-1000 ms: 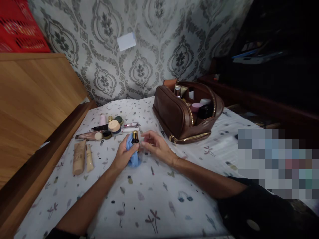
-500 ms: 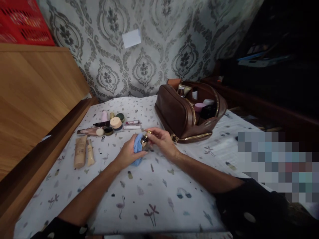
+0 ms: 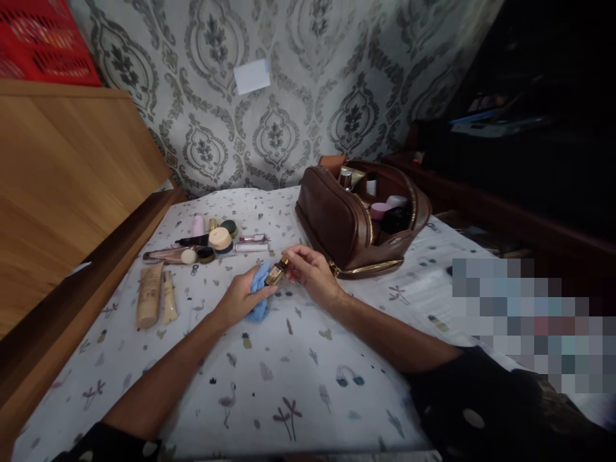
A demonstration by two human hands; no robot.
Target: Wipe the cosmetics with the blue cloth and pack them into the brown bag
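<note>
A blue cloth [image 3: 260,307] is bunched in my left hand [image 3: 240,296], its thumb reaching along the near side of a small glass bottle [image 3: 275,274]. The bottle is tilted, with a gold top end and a see-through body. My right hand [image 3: 312,273] pinches that gold end between thumb and fingertips. The lower end of the bottle lies against the cloth. Just beyond the right hand stands an open brown leather bag [image 3: 332,212] with gold zips, holding several cosmetics, among them a pink-lidded item [image 3: 380,210].
At the left on the patterned white sheet [image 3: 269,372] lie a beige tube [image 3: 149,296], a slimmer cream tube [image 3: 169,298], a round peach-lidded jar [image 3: 220,239] and several other cosmetics. A wooden cabinet [image 3: 77,167] borders the left; patterned wallpaper rises behind.
The bottle has turned in my fingers, so more of its body shows outside the cloth. Both hands stay close together. The whole view has shifted slightly.
</note>
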